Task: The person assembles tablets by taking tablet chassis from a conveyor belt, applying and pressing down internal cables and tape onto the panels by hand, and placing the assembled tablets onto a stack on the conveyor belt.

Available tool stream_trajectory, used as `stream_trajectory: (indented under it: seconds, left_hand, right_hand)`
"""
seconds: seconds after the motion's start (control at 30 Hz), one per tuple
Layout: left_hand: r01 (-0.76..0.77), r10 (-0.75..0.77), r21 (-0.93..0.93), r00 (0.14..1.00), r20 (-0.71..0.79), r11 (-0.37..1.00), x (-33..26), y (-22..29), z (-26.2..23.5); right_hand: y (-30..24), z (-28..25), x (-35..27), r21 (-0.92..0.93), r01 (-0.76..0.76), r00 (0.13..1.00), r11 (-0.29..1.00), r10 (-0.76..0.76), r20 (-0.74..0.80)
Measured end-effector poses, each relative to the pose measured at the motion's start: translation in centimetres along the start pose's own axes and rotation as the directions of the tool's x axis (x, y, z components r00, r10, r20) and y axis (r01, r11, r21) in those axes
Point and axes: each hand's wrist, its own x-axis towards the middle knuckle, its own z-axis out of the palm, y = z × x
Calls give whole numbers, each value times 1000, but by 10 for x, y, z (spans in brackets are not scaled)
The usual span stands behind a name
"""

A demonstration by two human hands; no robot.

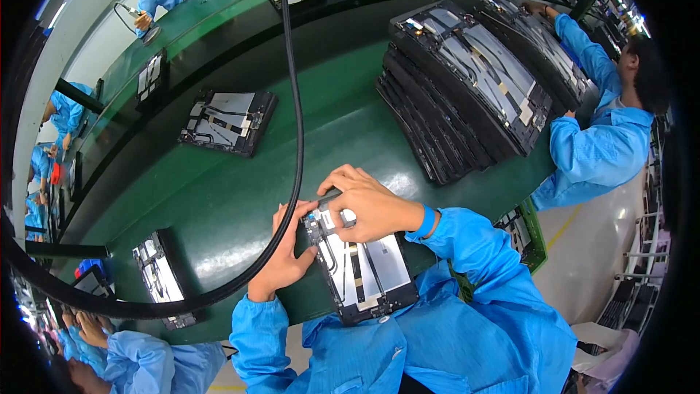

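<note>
Left hand (pixel 286 252) wraps the near left edge of an opened tablet back panel (pixel 361 266), fingers curled around the frame and thumb on top, gripping it steady at the green bench's (pixel 219 197) edge. Right hand (pixel 370 208) lies across the panel's far end, fingers bent and pressing down on something small by the top corner; whether it pinches a part or only pushes is hard to tell, as the knuckles hide the fingertips.

Panel sits between both hands, tight against the person's body, partly overhanging the bench.

Handling judgement: thin, flat and light, stiff enough along the dark rim but likely fragile inside (bare ribbon cables, silver shielding and a pale plate lie exposed). Best held by the outer frame, two opposite edges, never by the cables or the middle.

Left of the left hand: a thick black hose (pixel 297 138) sweeps down in a curve, and another open panel (pixel 162 277) lies flat. Beyond the hands, a further panel (pixel 227 121). Right of the right hand, well apart: a leaning stack of panels (pixel 467 80), tended by a co-worker's sleeve (pixel 594 153).
</note>
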Motion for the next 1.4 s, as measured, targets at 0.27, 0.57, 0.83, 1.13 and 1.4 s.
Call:
stream_trajectory:
  seconds: [0.27,0.57,0.83,1.13,1.4]
  left_hand:
    - [-47,46,-14,996,-75,999,-3,-5,7]
    - [-67,101,81,826,-554,994,-22,-9,53]
    - [-55,259,347,776,-576,936,-33,-1,69]
    - [14,249,459,824,-508,888,-35,10,67]
    - [-24,257,470,862,-437,882,-34,3,62]
  right_hand:
    - [2,-3,3,-20,40,995,999,-38,96]
    - [9,-5,2,11,132,988,991,-132,78]
    - [11,-7,0,56,149,983,987,-154,95]
    - [8,-8,-1,17,147,983,989,-147,107]
    - [13,-16,-4,100,99,979,990,-114,167]
